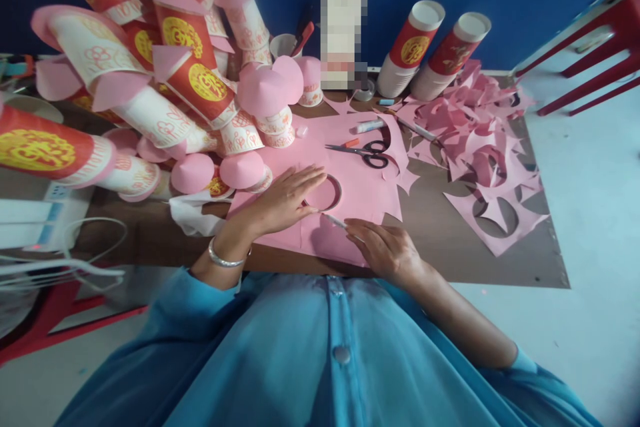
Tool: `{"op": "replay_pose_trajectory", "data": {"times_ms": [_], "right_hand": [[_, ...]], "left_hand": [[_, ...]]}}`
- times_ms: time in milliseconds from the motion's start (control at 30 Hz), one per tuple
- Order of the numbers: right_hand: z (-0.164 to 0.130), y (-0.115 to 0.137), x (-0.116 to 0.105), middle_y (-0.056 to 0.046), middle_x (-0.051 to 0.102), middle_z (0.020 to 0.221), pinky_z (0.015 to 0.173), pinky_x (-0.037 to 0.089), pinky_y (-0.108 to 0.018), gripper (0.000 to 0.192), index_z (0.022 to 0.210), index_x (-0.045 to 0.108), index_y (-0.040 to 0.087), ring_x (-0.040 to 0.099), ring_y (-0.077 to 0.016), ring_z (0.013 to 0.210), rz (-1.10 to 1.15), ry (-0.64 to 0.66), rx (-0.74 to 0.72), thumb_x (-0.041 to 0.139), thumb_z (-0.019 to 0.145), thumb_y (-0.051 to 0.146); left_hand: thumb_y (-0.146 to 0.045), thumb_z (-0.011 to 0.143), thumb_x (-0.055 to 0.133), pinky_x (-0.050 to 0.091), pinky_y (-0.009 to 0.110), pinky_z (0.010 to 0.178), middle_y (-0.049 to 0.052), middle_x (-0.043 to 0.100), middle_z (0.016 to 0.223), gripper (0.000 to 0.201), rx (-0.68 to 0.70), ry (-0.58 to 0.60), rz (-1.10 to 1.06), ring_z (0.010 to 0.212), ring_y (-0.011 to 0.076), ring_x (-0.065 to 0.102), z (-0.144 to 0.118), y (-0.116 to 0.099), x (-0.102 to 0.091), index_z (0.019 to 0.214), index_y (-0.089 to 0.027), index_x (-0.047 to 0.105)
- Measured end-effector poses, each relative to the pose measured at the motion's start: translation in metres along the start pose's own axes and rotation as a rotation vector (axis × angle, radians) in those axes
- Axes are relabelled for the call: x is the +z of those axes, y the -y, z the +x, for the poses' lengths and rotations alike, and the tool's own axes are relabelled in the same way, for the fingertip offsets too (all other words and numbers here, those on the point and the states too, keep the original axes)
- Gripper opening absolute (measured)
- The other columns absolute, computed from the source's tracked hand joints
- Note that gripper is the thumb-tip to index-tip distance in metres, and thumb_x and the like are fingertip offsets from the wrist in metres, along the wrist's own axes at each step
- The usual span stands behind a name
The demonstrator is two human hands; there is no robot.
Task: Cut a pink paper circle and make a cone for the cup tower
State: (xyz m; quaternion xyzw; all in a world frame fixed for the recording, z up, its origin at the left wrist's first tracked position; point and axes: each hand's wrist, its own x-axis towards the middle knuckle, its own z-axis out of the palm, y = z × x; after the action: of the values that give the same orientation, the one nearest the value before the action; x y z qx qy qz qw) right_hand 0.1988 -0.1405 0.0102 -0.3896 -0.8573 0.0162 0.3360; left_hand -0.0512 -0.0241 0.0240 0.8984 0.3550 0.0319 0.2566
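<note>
My left hand point(287, 193) lies with its fingers stretched out over the left side of a thin round ring point(341, 195), which rests flat on a pink paper sheet point(285, 235). The ring's exact kind is unclear. My right hand point(387, 248) is closed around a slim pale pen point(336, 221), its tip close to the ring's lower edge. Black-handled scissors point(376, 154) lie on the sheet beyond the ring, next to a small orange-red piece point(352, 143). Behind them is a whitish glue-stick-like tube point(369, 126).
Paper cups with pink cone tops point(197, 90) are heaped at the left. Two cup stacks point(417, 40) stand at the back beside a cup holding a red-handled tool point(303, 37). Pink paper scraps point(490, 127) cover the table's right side. A red stool point(613, 33) stands beyond.
</note>
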Motion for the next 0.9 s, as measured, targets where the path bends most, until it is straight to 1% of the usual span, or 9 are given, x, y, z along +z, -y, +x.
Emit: {"op": "replay_pose_trajectory", "data": {"times_ms": [200,433,567,667,767,833,900], "right_hand": [[0.002,-0.004,-0.007,-0.013,0.082,0.107,0.068,0.064,-0.025,0.031,0.128,0.059,0.014,0.081,-0.0189,0.090,-0.016,-0.003,0.018,0.066,0.098,0.011],[-0.002,-0.009,-0.009,-0.011,0.082,0.106,0.071,0.064,-0.027,0.023,0.121,0.062,0.015,0.081,-0.0192,0.088,-0.042,0.031,0.048,0.066,0.099,0.013],[0.001,-0.009,-0.012,-0.010,0.082,0.105,0.071,0.064,-0.026,0.022,0.121,0.063,0.016,0.081,-0.0192,0.087,-0.047,0.030,0.060,0.066,0.099,0.014],[0.005,-0.007,-0.021,-0.010,0.083,0.103,0.072,0.065,-0.027,0.023,0.121,0.064,0.018,0.081,-0.0199,0.087,-0.027,-0.021,0.089,0.064,0.099,0.011],[0.006,-0.006,-0.034,-0.008,0.083,0.102,0.074,0.066,-0.030,0.030,0.124,0.065,0.022,0.081,-0.0216,0.089,-0.010,-0.115,0.129,0.064,0.097,0.009],[0.003,-0.007,-0.042,-0.007,0.083,0.101,0.072,0.066,-0.031,0.033,0.123,0.066,0.025,0.081,-0.0228,0.089,0.007,-0.175,0.178,0.066,0.095,0.009],[0.000,-0.008,-0.049,-0.006,0.082,0.096,0.069,0.066,-0.033,0.030,0.119,0.068,0.026,0.081,-0.0239,0.087,0.044,-0.256,0.266,0.068,0.093,0.010]], "left_hand": [[-0.031,0.101,0.058,0.018,0.049,0.133,0.011,0.039,0.169,0.065,0.020,-0.014,0.001,0.160,0.0238,0.030,-0.001,0.001,0.001,0.161,-0.023,0.034],[-0.028,0.100,0.060,0.018,0.048,0.133,0.014,0.040,0.168,0.063,0.017,-0.014,0.007,0.159,0.0234,0.031,0.000,0.000,0.001,0.159,-0.018,0.038],[-0.029,0.101,0.058,0.019,0.049,0.133,0.013,0.039,0.168,0.060,0.020,-0.004,0.010,0.159,0.0235,0.031,0.000,0.000,-0.001,0.157,-0.019,0.040],[-0.029,0.100,0.059,0.018,0.049,0.133,0.014,0.038,0.169,0.061,0.010,0.003,0.015,0.160,0.0237,0.030,0.000,-0.001,-0.002,0.158,-0.017,0.040],[-0.029,0.099,0.060,0.018,0.050,0.133,0.013,0.038,0.169,0.063,0.003,0.014,0.020,0.160,0.0245,0.029,0.000,-0.002,-0.003,0.158,-0.018,0.040],[-0.029,0.099,0.060,0.018,0.051,0.133,0.014,0.038,0.169,0.063,0.000,0.018,0.023,0.160,0.0254,0.030,0.000,-0.001,-0.003,0.157,-0.018,0.040],[-0.027,0.098,0.061,0.019,0.051,0.133,0.014,0.038,0.169,0.063,0.004,0.011,0.023,0.160,0.0260,0.030,0.001,0.000,-0.002,0.157,-0.018,0.040]]}}
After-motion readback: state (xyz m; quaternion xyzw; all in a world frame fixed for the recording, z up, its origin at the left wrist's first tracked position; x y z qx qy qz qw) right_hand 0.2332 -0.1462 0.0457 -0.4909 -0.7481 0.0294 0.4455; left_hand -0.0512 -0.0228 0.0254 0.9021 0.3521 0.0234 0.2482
